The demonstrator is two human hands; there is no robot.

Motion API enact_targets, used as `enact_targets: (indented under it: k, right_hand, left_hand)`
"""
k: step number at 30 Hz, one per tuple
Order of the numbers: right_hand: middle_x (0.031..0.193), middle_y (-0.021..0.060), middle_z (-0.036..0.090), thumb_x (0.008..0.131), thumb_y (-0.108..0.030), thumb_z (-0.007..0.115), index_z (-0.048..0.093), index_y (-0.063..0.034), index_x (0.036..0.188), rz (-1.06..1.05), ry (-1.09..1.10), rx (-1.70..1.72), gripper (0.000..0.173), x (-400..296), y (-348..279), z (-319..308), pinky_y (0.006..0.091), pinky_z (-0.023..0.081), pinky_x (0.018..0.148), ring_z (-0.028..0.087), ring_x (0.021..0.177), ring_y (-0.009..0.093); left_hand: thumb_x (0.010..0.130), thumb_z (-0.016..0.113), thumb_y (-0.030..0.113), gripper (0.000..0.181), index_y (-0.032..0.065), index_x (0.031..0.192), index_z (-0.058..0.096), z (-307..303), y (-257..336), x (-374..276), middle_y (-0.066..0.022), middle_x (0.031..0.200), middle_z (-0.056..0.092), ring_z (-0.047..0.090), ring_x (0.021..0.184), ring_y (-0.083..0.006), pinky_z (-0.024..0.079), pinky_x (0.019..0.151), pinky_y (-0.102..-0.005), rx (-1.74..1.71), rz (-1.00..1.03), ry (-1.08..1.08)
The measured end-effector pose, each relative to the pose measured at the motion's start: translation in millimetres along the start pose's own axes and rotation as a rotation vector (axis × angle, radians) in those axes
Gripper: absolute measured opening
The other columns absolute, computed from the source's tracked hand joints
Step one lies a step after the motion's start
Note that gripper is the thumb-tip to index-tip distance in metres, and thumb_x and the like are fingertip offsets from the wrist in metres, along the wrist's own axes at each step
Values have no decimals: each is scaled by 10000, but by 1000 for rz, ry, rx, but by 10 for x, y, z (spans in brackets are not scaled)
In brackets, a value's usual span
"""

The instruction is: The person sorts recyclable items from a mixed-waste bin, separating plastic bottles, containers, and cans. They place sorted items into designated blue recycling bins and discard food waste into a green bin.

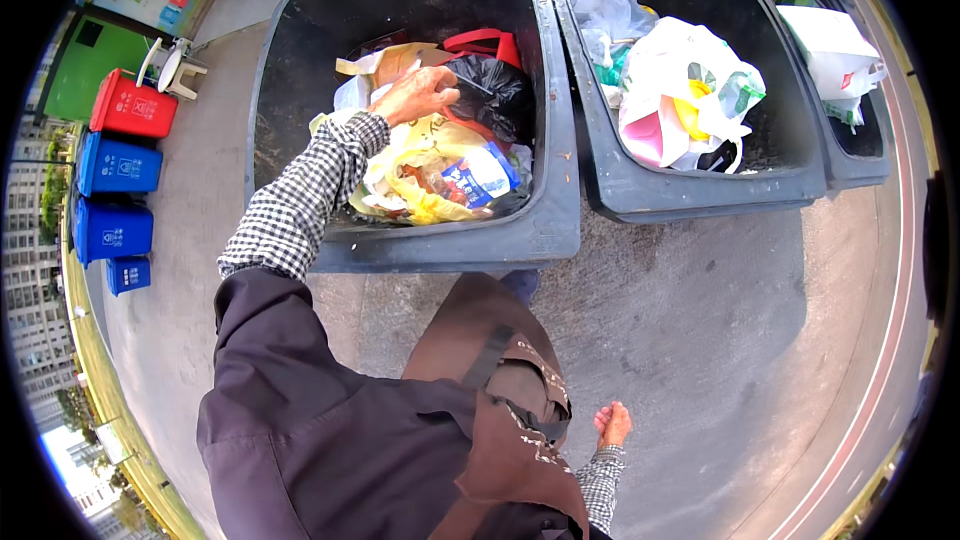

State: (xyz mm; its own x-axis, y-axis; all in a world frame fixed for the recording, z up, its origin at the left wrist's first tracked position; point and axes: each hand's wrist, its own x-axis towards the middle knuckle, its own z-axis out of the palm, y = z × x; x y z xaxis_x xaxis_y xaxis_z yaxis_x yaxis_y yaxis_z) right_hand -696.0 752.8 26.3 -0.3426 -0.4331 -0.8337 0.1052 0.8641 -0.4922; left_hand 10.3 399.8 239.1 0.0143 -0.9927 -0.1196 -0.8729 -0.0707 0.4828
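Observation:
My left hand (420, 94) reaches into a dark grey wheeled waste bin (442, 251), fingers curled at the gathered edge of a black plastic bag (499, 94), which they appear to pinch. Red plastic (487, 41) shows behind that bag. Just below the hand lies a torn yellow plastic bag (405, 199) of refuse, with a blue and white packet (480, 176) in its opening. Brown paper packaging (401, 64) sits above the wrist. At my side, over the pavement, hangs my right hand (615, 424); its fingers are closed and nothing shows in them.
To the right stands a second grey bin (697, 199) holding a white plastic bag (667, 75), then a third bin (862, 169) topped with another white bag (829, 37). Red (135, 105) and blue bins (116, 229) line the left, near a white chair (176, 67).

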Motion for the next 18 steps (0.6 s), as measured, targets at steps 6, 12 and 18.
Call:
enact_targets:
  k: [6, 12, 18]
  right_hand:
    - [830, 41, 643, 984, -351, 584, 628, -85, 1099, 132, 57, -38, 293, -623, -188, 43, 273, 517, 527, 612, 637, 143]
    - [824, 20, 647, 969, -351, 604, 657, -114, 1054, 78, -2, -413, 258, -706, -634, 58, 224, 472, 495, 593, 617, 94]
    - [807, 32, 650, 981, -323, 591, 651, -93, 1051, 128, 18, -286, 247, -373, -1425, 321, 242, 504, 508, 621, 631, 112]
  left_hand:
    - [845, 678, 528, 759, 18, 1381, 508, 800, -1245, 1115, -268, 1316, 596, 559, 1257, -386, 431, 1063, -441, 102, -461, 150]
    - [778, 752, 544, 794, 114, 1398, 505, 1585, -925, 1358, -211, 1401, 531, 479, 1306, -471, 442, 1055, -520, 207, -509, -271]
    - [758, 717, 346, 372, 159, 1079, 703, 2385, -650, 1045, -144, 1150, 590, 540, 1056, -333, 438, 767, -471, 595, -206, -211]
